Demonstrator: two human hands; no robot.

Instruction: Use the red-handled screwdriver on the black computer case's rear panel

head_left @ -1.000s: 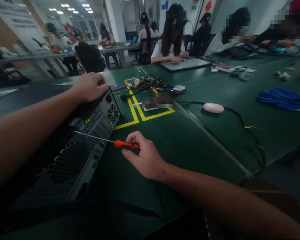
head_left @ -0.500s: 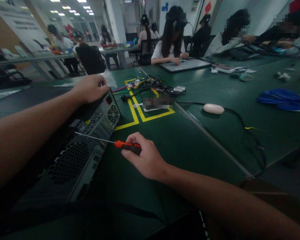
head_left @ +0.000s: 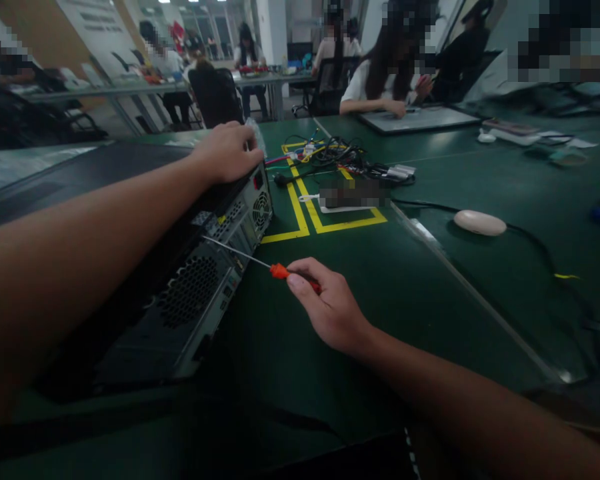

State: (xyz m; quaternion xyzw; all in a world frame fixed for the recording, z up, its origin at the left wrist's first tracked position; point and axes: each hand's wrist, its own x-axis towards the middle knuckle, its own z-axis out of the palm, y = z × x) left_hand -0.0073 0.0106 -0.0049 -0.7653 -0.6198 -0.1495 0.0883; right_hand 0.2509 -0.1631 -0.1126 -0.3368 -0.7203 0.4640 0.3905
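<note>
holds the screwdriver (head_left: pixel 279 270) in the right hand (head_left: pixel 333 303), with fingers and thumb closed around the orange and dark handle, out in front of the rear panel of the computer case (head_left: pixel 215 307). points the thin shaft at the computer case, with the tip at the upper part of that panel, above the honeycomb vent (head_left: pixel 190 290) and near a small yellow label (head_left: pixel 222 219). cannot tell contact from a slight gap at the tip.

rests the left hand (head_left: pixel 230 152) on the top edge of the computer case, near its far rear corner, with the forearm stretched across the top. curls the fingers partly at the edge; cannot tell a firm grip from a mere rest there. below the left hand, on the case's panel, shows a round fan grille (head_left: pixel 261 212).

has the computer case on a green table (head_left: pixel 380 267). just beyond the case's far rear corner, shows a tangle of cables (head_left: pixel 337 155), with a black plug (head_left: pixel 283 180) nearest the case. right of the case, shows yellow tape (head_left: pixel 350 225) around a dark item (head_left: pixel 353 195), too blurred to name. farther right of the case, shows a pale oval thing (head_left: pixel 480 223) touching a black cable. well beyond the case, faces a person (head_left: pixel 380 83) at a flat panel (head_left: pixel 420 119).
</note>
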